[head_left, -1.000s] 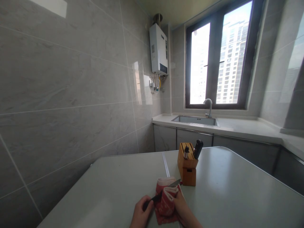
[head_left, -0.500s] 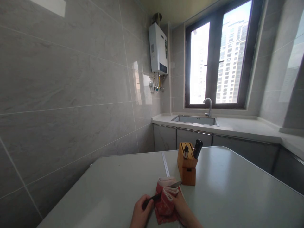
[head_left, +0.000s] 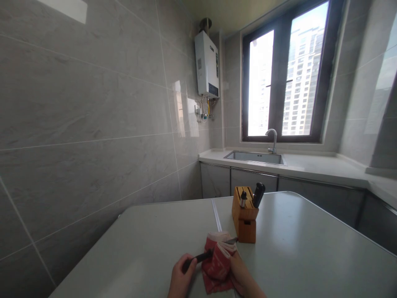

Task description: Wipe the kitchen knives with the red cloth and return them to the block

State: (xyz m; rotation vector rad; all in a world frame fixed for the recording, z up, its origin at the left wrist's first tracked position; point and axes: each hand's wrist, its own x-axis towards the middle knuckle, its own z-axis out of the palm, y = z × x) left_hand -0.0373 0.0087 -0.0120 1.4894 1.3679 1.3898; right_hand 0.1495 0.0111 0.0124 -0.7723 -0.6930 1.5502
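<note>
Closed around the black handle of a knife (head_left: 204,255) is my left hand (head_left: 181,275), low in the head view. The blade points right and away, its tip showing beyond a red cloth (head_left: 219,265) with a pale border. My right hand (head_left: 243,274) grips the folded upper part of the cloth, which wraps over the middle of the blade and hides it. The cloth's lower part hangs down or lies at the tabletop; I cannot tell which. Just past the knife tip stands a wooden knife block (head_left: 247,230) holding two black-handled tools.
The pale table (head_left: 149,248) has a metal seam (head_left: 216,214) across it. Behind it runs a white counter (head_left: 316,162) with a sink (head_left: 257,156) and a faucet (head_left: 272,140). A water heater (head_left: 207,64) hangs at the corner, left of the window (head_left: 279,82).
My left hand and the knife handle have shifted slightly left, so more of the handle shows. My right hand and the folded cloth have moved a little to the right along the blade.
</note>
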